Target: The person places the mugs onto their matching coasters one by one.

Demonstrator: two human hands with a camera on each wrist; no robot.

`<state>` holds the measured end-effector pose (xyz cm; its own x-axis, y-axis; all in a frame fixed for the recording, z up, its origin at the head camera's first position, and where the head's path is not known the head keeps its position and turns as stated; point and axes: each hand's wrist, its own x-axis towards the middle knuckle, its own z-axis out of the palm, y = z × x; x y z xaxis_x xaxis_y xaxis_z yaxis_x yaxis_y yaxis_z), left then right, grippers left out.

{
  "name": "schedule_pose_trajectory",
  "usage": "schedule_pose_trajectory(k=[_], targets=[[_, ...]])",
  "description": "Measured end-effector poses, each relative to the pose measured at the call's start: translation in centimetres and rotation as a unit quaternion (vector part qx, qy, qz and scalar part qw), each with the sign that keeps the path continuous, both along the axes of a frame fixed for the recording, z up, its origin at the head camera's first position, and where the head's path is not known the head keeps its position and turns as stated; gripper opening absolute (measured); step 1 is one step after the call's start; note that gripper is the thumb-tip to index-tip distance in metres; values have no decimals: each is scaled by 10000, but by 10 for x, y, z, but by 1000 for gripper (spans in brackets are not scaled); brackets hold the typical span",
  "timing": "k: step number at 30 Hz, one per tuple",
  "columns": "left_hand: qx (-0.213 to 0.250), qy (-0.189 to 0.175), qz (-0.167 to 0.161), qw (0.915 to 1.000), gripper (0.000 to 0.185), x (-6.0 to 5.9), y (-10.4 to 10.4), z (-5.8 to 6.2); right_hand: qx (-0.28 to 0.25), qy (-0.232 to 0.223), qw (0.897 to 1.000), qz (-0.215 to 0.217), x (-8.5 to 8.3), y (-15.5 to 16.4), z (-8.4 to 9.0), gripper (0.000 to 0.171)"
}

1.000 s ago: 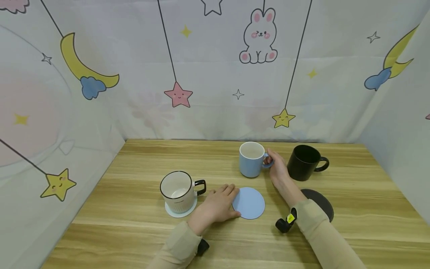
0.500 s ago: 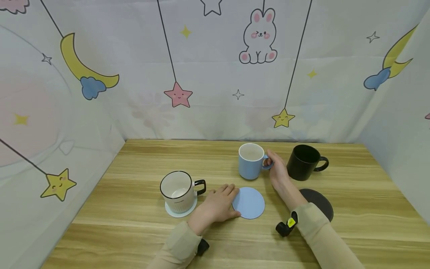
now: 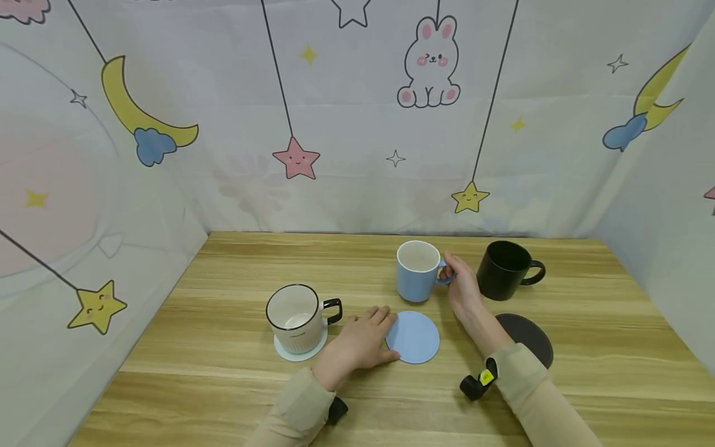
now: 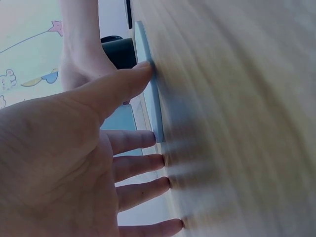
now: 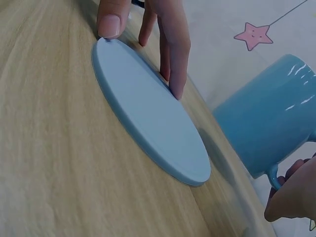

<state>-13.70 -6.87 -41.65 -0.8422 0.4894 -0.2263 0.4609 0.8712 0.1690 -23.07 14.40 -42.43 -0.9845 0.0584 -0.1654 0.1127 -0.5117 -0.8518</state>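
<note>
Sleeve cover hides part of the black coaster (image 3: 527, 335). Count: three mugs, three coasters. Right hand (image 3: 462, 287) fingers grip the blue mug (image 3: 416, 271) handle; left hand (image 3: 363, 340) fingers, flat, touch the blue coaster (image 3: 413, 337) on the counter (image 3: 223, 372).

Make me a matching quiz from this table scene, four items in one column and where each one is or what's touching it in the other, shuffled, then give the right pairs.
Items
1. blue mug
2. blue coaster
3. white mug
4. black mug

States
A. stands on a pale coaster, touched by no hand
B. lies flat on the table, fingertips of the left hand at its edge
C. handle held by the right hand
D. stands behind the dark coaster, untouched

Pairs: 1-C, 2-B, 3-A, 4-D
</note>
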Motion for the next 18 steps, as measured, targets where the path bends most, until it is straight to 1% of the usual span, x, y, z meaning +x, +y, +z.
schedule_pose_trajectory(k=[10,18], targets=[[26,1,-11,10000,77,0,0,-2,110,13,9999,-8,10,-1,3,47],[16,59,-27,10000,76,-1,-1,-2,193,114,9997,-82,15,0,3,46]])
